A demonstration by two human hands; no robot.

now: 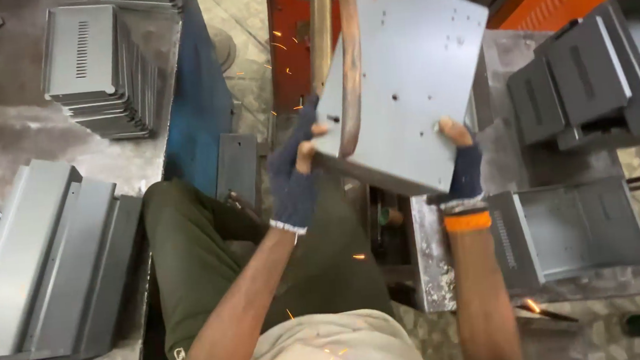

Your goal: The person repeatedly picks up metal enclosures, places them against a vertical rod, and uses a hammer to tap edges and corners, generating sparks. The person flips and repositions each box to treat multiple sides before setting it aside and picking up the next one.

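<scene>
A grey sheet-metal panel [411,72] is held tilted against the copper welding arms [348,62], above the lap; it is gripped at its lower edge by both gloved hands, the left hand [294,176] with fingers [308,152] clamped on the near corner, the right hand [464,166] clenched on the other; the panel could likely slip if either grip loosened; bare fingertips and forearms could be burned by flying sparks [281,46]

Flat grey metal panel [411,72], drilled with small holes, tilted under copper arm.
</scene>
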